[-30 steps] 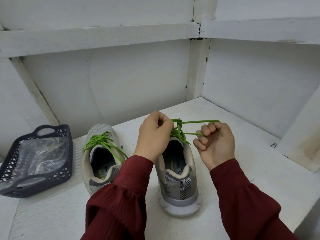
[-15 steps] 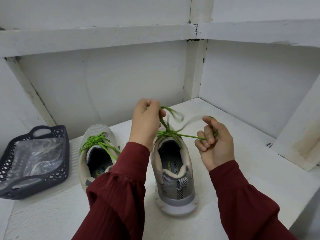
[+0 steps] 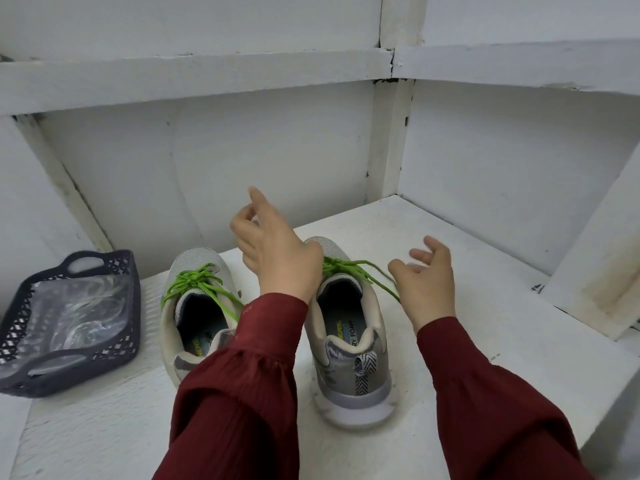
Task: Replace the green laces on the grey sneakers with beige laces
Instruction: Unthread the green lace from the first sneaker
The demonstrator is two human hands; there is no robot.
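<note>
Green lace (image 3: 349, 268) on the right sneaker (image 3: 349, 341) is coming untied; left hand (image 3: 277, 258) and right hand (image 3: 426, 285) are letting go, fingers wide, so unthreading is starting.

Two grey sneakers (image 3: 197, 261) (image 3: 360, 386), two green laces (image 3: 194, 278) (image 3: 346, 266), one dark plastic basket (image 3: 133, 323) and one clear plastic bag (image 3: 69, 317).

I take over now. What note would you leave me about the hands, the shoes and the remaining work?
Left hand: open, above the toe of the right sneaker. Right hand: open, beside that shoe.
Its green lace looks loosened, one end trailing toward the right hand. The left sneaker has a knotted lace.
A plastic bag lies in the basket; contents unclear.
Done: no lace removed. Left: pull out both green laces, thread beige ones.
</note>
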